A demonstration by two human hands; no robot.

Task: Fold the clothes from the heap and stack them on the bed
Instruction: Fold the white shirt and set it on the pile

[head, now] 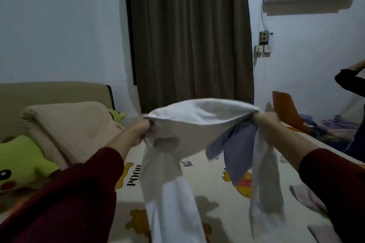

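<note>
I hold a white garment [197, 116] up in the air over the bed [209, 167], stretched between both hands. My left hand [141, 130] grips its left end, and my right hand [265, 122] grips its right end. Two long white parts hang down from it, blurred. A blue-grey piece of cloth [235, 148] hangs bunched under my right hand. The bed sheet is cream with cartoon bear prints. A heap of clothes [324, 124], orange and purple, lies at the far right of the bed.
A folded beige blanket [69, 126] and a green plush toy [21, 162] lie at the left by the headboard. A pale garment [304, 195] lies at the right edge. Another person's dark sleeve [349, 83] shows at far right. Brown curtain behind.
</note>
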